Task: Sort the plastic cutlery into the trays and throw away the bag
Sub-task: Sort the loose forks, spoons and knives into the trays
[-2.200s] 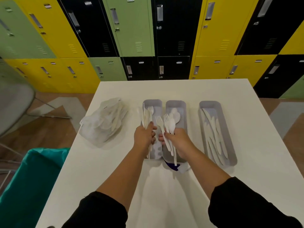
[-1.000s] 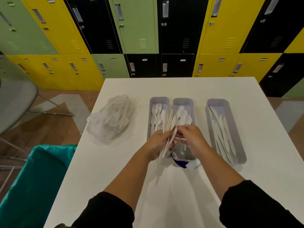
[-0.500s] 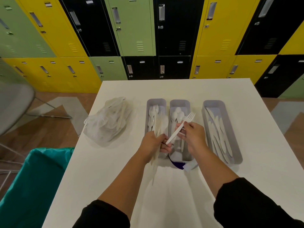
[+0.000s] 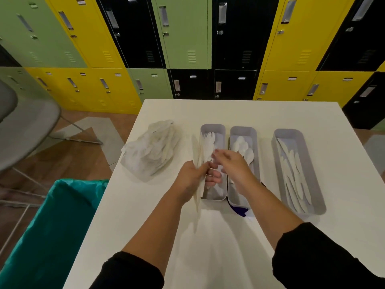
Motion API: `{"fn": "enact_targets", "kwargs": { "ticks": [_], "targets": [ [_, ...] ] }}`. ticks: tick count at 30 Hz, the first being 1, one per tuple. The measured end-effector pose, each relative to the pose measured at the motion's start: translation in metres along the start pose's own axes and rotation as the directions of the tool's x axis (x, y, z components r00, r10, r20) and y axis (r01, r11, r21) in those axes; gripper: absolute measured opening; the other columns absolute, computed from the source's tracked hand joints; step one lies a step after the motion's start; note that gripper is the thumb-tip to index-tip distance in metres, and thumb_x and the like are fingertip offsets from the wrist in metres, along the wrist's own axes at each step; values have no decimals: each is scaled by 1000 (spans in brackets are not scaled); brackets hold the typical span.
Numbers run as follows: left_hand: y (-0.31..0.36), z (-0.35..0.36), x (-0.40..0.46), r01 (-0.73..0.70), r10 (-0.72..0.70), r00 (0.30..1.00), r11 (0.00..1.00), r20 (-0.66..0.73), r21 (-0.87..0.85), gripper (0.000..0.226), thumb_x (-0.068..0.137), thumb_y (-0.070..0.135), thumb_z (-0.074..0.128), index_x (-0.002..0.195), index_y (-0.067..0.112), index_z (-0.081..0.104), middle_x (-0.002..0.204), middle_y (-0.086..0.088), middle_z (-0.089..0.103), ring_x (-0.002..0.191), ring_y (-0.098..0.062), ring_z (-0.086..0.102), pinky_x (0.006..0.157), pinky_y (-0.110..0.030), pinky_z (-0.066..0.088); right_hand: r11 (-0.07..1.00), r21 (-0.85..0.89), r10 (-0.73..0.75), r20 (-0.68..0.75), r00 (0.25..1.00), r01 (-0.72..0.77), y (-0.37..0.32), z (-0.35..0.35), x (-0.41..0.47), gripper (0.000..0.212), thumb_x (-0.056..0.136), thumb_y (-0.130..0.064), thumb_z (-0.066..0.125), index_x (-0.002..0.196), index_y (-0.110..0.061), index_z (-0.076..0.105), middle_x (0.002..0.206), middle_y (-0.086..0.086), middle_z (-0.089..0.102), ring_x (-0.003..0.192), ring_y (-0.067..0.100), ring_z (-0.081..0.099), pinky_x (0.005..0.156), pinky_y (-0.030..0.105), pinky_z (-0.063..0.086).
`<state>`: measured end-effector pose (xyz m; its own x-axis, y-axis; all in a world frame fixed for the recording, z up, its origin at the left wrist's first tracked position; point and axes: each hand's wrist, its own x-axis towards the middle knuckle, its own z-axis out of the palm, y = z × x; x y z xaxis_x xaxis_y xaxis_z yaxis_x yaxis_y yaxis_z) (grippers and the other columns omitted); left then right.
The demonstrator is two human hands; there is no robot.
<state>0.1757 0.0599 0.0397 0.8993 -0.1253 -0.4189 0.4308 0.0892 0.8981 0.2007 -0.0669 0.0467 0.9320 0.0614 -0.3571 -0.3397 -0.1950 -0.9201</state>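
Three grey trays stand side by side on the white table (image 4: pixel 229 247). The left tray (image 4: pixel 212 128) holds forks, the middle tray (image 4: pixel 242 131) holds spoons, and the right tray (image 4: pixel 312 184) holds knives. My left hand (image 4: pixel 193 180) grips a bundle of white cutlery (image 4: pixel 198 155) upright beside the fork tray's left edge. My right hand (image 4: pixel 233 165) hovers over the fork and spoon trays with fingers spread and nothing in it. A clear plastic bag (image 4: pixel 150 151) with more white cutlery lies left of the trays.
A bin lined with a teal bag (image 4: pixel 41 226) stands at the table's left front corner. A purple and white scrap (image 4: pixel 241 210) lies at the near end of the middle tray. A grey chair (image 4: pixel 25 126) is at left. Coloured lockers (image 4: pixel 187 38) line the far wall.
My right hand held a fork half a second ago; now it is empty and has moved left over the fork tray. My left hand has turned its bundle more upright.
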Motion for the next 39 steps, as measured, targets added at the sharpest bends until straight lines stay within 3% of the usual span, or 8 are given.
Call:
{"fn": "enact_targets", "kwargs": {
  "ticks": [5, 9, 13, 20, 26, 31, 36, 39],
  "targets": [
    [-2, 19, -4, 37, -45, 993, 997, 110, 73, 32, 98, 26, 45, 98, 3, 66, 78, -14, 71, 69, -22, 71, 71, -30, 60, 998, 20, 54, 25, 998, -54, 8, -4, -8, 24, 94, -23, 54, 85, -3, 63, 68, 6, 61, 52, 13, 56, 43, 20, 46],
    [-5, 22, -6, 105, -128, 978, 984, 163, 141, 29, 99, 16, 43, 96, -3, 64, 77, -14, 70, 67, -23, 70, 75, -34, 59, 954, 277, 155, -136, 978, -113, 18, -22, 1, 24, 97, -17, 46, 84, -4, 61, 68, 6, 62, 61, 20, 58, 58, 28, 49],
    [-8, 27, -8, 156, -195, 966, 963, 168, 218, 29, 100, 14, 39, 91, -1, 62, 72, -11, 69, 61, -20, 68, 68, -30, 59, 903, 398, 269, -229, 935, -162, 27, -43, 11, 19, 99, -11, 39, 92, -4, 56, 63, 4, 44, 50, 13, 40, 49, 24, 50],
    [-5, 38, -7, 149, -178, 973, 970, 145, 191, 39, 100, 29, 40, 96, -2, 63, 75, -13, 69, 58, -20, 67, 66, -29, 58, 981, -74, 161, -223, 962, -181, 28, -38, 2, 45, 97, -33, 42, 135, -9, 44, 127, 7, 53, 118, 27, 50, 90, 30, 35],
    [1, 45, -7, 151, -157, 965, 988, 208, 41, 48, 101, 39, 31, 92, 5, 64, 64, -9, 66, 42, -14, 56, 45, -21, 47, 990, 97, 98, 50, 994, -102, 21, -38, -13, 28, 92, -30, 56, 95, -5, 68, 92, 11, 71, 88, 19, 68, 89, 37, 52],
    [2, 46, -8, 192, -181, 956, 981, 230, -27, 34, 98, 13, 31, 99, 1, 63, 72, -12, 64, 51, -16, 58, 53, -24, 48, 995, 97, 27, -80, 996, -19, 24, -46, -13, 21, 92, -18, 58, 87, 1, 65, 74, 6, 67, 66, 10, 64, 80, 33, 52],
    [-2, 49, -4, 142, -143, 978, 990, 155, 16, 30, 98, 17, 44, 106, -2, 66, 88, -15, 73, 75, -20, 71, 74, -27, 59, 994, 113, 4, -60, 998, 3, 25, -49, -17, 4, 88, -9, 62, 87, -6, 65, 80, 9, 67, 72, 22, 65, 71, 38, 56],
    [-3, 56, -3, 122, -121, 984, 993, 131, 5, 26, 97, 17, 47, 96, 1, 68, 76, -8, 74, 68, -16, 72, 67, -23, 59, 995, 93, -10, -92, 996, 18, 31, -55, -17, 6, 88, -9, 61, 85, -5, 64, 86, 17, 67, 77, 28, 65, 68, 39, 55]
  ]
}}
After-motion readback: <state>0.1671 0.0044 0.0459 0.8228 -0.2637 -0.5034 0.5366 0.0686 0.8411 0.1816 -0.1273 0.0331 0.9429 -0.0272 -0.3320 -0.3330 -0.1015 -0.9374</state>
